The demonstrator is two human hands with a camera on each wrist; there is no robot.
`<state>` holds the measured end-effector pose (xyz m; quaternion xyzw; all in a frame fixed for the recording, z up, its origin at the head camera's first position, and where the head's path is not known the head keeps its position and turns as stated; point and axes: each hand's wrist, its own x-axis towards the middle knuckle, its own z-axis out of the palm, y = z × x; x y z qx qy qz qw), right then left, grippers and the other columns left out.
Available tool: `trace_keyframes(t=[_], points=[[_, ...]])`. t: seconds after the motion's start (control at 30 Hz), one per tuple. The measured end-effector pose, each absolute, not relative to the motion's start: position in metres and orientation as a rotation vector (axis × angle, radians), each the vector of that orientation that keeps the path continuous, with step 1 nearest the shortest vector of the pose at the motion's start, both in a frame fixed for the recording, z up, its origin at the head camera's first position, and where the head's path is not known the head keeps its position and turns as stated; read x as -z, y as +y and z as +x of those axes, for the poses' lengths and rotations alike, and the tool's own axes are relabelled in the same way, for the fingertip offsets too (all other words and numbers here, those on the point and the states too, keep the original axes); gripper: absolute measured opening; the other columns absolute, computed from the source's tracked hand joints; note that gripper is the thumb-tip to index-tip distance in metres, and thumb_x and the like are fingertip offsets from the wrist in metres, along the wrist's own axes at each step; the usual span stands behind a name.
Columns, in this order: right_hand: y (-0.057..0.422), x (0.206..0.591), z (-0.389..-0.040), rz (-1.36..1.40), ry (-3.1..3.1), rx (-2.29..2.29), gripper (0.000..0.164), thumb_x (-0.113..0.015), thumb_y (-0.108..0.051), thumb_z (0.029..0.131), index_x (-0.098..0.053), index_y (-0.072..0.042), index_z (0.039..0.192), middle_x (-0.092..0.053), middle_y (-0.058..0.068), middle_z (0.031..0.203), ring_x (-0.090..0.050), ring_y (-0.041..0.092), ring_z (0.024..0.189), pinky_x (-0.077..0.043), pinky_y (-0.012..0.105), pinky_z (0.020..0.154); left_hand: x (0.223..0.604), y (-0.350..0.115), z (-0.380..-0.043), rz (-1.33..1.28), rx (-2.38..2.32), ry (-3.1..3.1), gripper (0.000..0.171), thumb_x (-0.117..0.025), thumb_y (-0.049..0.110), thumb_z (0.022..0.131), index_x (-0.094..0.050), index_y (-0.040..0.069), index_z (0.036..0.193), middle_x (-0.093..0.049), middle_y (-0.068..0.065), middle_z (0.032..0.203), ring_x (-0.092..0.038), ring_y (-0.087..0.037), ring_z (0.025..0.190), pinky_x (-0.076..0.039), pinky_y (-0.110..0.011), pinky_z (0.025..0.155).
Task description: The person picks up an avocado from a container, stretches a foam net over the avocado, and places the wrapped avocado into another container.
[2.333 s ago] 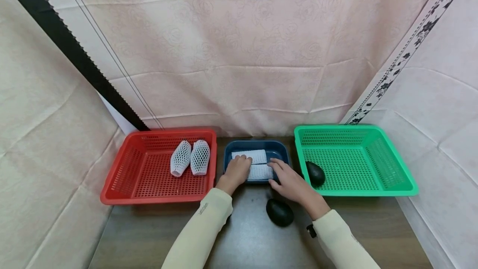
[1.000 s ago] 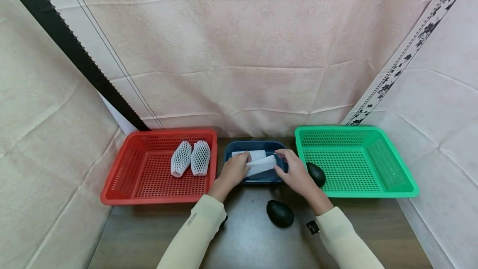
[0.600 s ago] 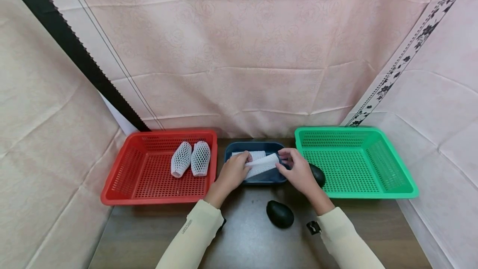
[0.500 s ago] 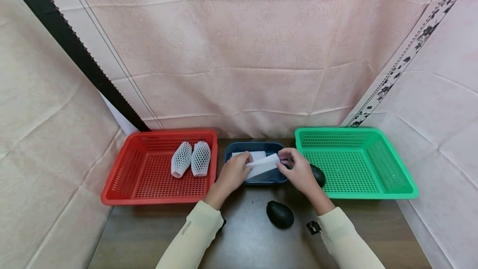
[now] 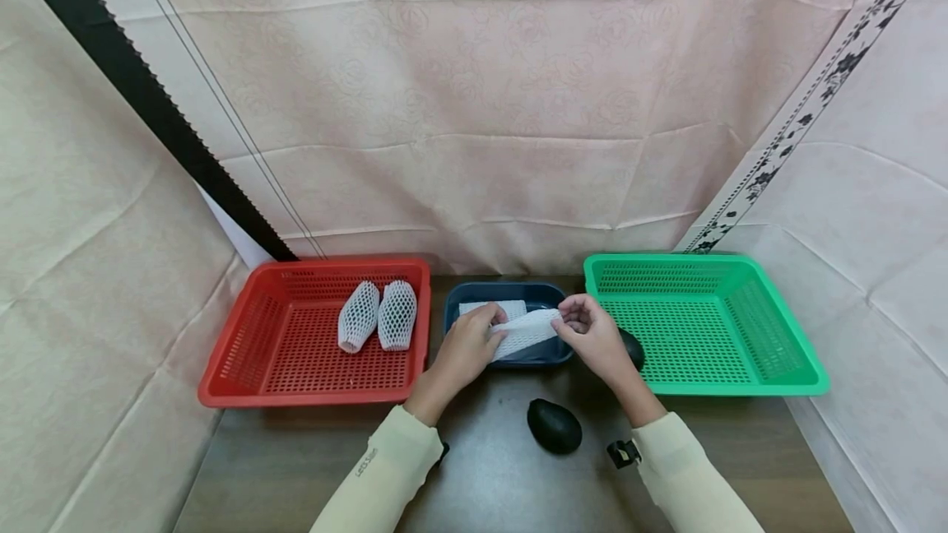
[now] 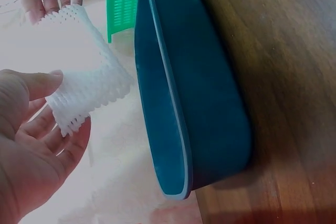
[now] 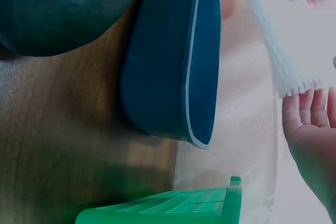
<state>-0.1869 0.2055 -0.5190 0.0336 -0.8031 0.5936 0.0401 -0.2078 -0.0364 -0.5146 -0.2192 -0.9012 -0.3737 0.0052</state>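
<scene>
Lifted since the earlier frame: white tubular foam-mesh sleeve (image 5: 527, 334), now above the dark-blue rectangular plastic tray (image 6: 207, 82), long axis crosswise, left hand (image 5: 468, 342) and right hand (image 5: 597, 342) pinching opposite ends. Dark-green avocado-shaped fruit (image 5: 554, 427) lies nearer the right hand.

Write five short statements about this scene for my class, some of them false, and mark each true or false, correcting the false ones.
1. The left hand and right hand hold one white net sleeve between them. True.
2. The green basket holds nothing. False: a dark fruit lies in it, partly hidden by the right hand.
3. A second net sleeve lies in the blue tray. True.
4. The red basket stands right of the blue tray. False: it stands left of it.
5. Another dark fruit lies on the table. True.
</scene>
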Motion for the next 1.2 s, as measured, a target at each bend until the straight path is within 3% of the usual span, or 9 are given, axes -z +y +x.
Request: trace_keyframes(t=[0.2,0.37,0.63,0.9,1.07,1.2], points=[[0.206,0.519,-0.185,0.110,-2.423,-1.912,0.034,-0.072,-0.015,0.098,-0.055,0.004,0.121,-0.061,0.022,0.118,-0.061,0.018,0.102,-0.055,0.015,0.085,0.513,-0.037,-0.206,-0.698,1.272,-2.753,0.020,-0.071,0.016,0.099,-0.063,0.015,0.116,-0.072,-0.006,0.120,-0.066,-0.019,0.104,-0.058,-0.037,0.096],[0.207,0.519,-0.184,0.061,-2.532,-1.809,0.033,-0.074,-0.025,0.097,-0.064,-0.003,0.119,-0.067,0.016,0.115,-0.065,0.021,0.101,-0.057,0.017,0.086,0.512,-0.037,-0.205,-0.669,1.358,-2.704,0.018,-0.070,0.015,0.099,-0.063,0.014,0.116,-0.071,-0.006,0.119,-0.065,-0.020,0.103,-0.058,-0.037,0.096],[0.204,0.518,-0.180,0.207,-2.626,-1.650,0.032,-0.073,-0.021,0.097,-0.068,-0.006,0.125,-0.072,0.015,0.123,-0.071,0.027,0.105,-0.059,0.040,0.093,0.511,-0.037,-0.202,-0.654,1.429,-2.663,0.019,-0.068,0.015,0.100,-0.063,0.013,0.118,-0.071,-0.006,0.120,-0.067,-0.020,0.104,-0.057,-0.037,0.098],[0.202,0.512,-0.174,0.303,-2.653,-1.369,0.022,-0.074,-0.016,0.096,-0.073,-0.007,0.117,-0.076,0.009,0.108,-0.068,0.017,0.085,-0.062,0.029,0.080,0.510,-0.038,-0.199,-0.703,1.308,-2.779,0.024,-0.069,0.019,0.100,-0.062,0.014,0.122,-0.070,-0.006,0.124,-0.065,-0.020,0.103,-0.058,-0.038,0.096],[0.200,0.509,-0.171,0.450,-2.648,-1.134,0.019,-0.076,-0.013,0.094,-0.074,-0.008,0.112,-0.074,0.004,0.095,-0.060,0.012,0.074,-0.058,0.023,0.068,0.502,-0.035,-0.194,-0.808,1.061,-2.782,0.040,-0.071,0.028,0.099,-0.062,0.012,0.135,-0.067,-0.006,0.135,-0.064,-0.021,0.118,-0.055,-0.041,0.104],[0.198,0.505,-0.170,0.526,-2.650,-1.011,0.016,-0.076,-0.012,0.094,-0.074,-0.008,0.109,-0.073,0.003,0.093,-0.057,0.011,0.072,-0.055,0.023,0.065,0.492,-0.031,-0.190,-0.905,0.998,-2.728,0.044,-0.069,0.028,0.100,-0.060,0.012,0.140,-0.064,-0.008,0.141,-0.062,-0.024,0.127,-0.052,-0.042,0.108]])
